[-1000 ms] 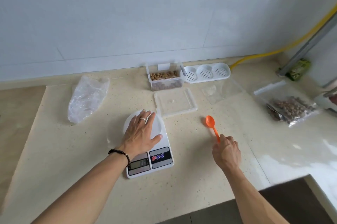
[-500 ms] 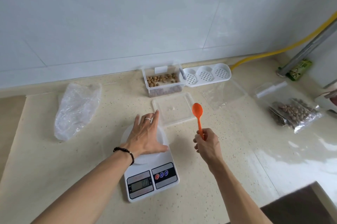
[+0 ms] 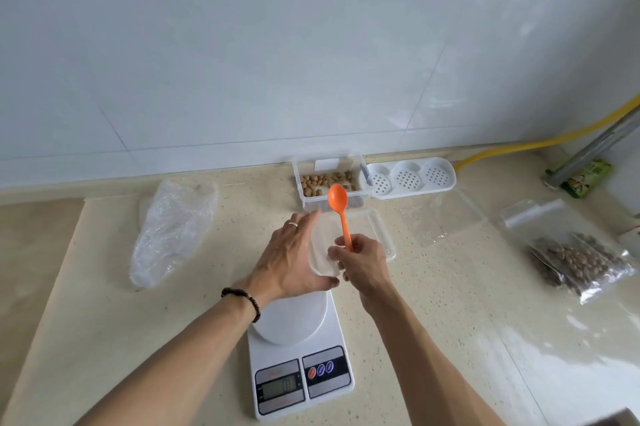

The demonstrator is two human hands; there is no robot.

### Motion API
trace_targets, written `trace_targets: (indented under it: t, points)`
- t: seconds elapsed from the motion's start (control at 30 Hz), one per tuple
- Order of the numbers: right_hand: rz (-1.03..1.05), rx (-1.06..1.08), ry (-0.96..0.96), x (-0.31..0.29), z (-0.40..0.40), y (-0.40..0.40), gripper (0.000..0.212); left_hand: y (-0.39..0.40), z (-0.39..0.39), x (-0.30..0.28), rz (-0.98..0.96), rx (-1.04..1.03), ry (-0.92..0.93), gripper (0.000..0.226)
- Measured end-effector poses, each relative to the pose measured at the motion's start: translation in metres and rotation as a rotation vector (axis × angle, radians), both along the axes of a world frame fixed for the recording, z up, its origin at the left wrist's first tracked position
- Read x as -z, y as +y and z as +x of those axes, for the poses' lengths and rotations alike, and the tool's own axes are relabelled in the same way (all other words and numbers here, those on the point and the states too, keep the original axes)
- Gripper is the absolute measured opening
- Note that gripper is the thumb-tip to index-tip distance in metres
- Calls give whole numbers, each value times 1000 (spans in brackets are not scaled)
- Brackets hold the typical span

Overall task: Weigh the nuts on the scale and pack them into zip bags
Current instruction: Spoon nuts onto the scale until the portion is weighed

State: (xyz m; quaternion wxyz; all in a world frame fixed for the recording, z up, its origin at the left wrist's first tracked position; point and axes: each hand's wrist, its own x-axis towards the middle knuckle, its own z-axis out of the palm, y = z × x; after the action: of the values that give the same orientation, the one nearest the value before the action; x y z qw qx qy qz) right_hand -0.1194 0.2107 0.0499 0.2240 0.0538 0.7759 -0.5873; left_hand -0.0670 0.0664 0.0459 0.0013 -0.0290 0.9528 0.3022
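Right hand [image 3: 362,264] is closed around the lower handle of an orange plastic spoon [image 3: 340,209], bowl pointing up and away, empty, overlapping the front wall of the clear plastic container [image 3: 360,166] in this view (height above it unclear). Left hand [image 3: 289,259] is flat, fingers extended and close together, thumb out toward the right hand, gripping nothing; it hovers over or rests on the far edge of the white digital kitchen scale [image 3: 299,351], contact not clear. Ring on one left finger, dark bead bracelet [image 3: 242,297] on the left wrist. Scale platform is bare, display lit but digits unreadable. Nuts [image 3: 320,180] sit in the container at the back by the wall, lid off; the clear lid [image 3: 379,235] lies flat between container and scale, partly hidden by both hands. A white perforated three-cup tray [image 3: 410,178] touches the container's right side. Zip bag filled with nuts [image 3: 576,264] lies far right on the beige countertop [image 3: 104,339]; an empty clear zip bag [image 3: 443,217] lies between it and the lid. Crumpled clear plastic bag [image 3: 173,228] lies to the left.
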Motion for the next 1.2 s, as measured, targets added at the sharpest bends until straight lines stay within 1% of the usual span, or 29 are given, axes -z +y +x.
trace_targets:
  t: [0.07,0.17,0.2,0.23,0.33,0.4,0.5,0.6,0.67,0.73,0.9,1.07,1.2]
  points:
    - [7,-41,32,-4,-7,-6,15,-3,-7,-3,48,-54,-57,125]
    - [27,-94,77,-13,-21,-13,9,-4,-19,-11,117,-135,-55,106]
    - [38,-108,88,-15,-27,-14,6,-5,-23,-14,144,-162,-50,102]
    - [45,-117,93,-17,-33,-14,7,-8,-28,-15,166,-187,-40,101]
    - [50,-95,64,-19,-60,-13,23,-19,-44,-12,158,-242,-8,93]
    - [151,-136,112,-17,-86,-9,27,-27,-52,-11,119,-258,-14,89]
    - [332,-232,251,-13,-124,-5,25,-38,-63,-8,68,-260,-48,90]
    - [494,-247,392,-9,-156,-1,25,-43,-71,-3,60,-283,-83,91]
    - [540,-234,468,-8,-170,-1,21,-44,-76,1,57,-285,-108,83]
    - [543,-213,515,-7,-180,-4,18,-43,-80,6,84,-282,-124,81]
    - [479,-189,562,6,-199,-12,21,-43,-85,11,155,-243,-158,97]
    - [478,-340,589,20,-204,-21,23,-46,-85,10,100,-221,-151,95]
    - [461,-439,516,26,-206,-21,17,-49,-84,11,100,-214,-151,94]
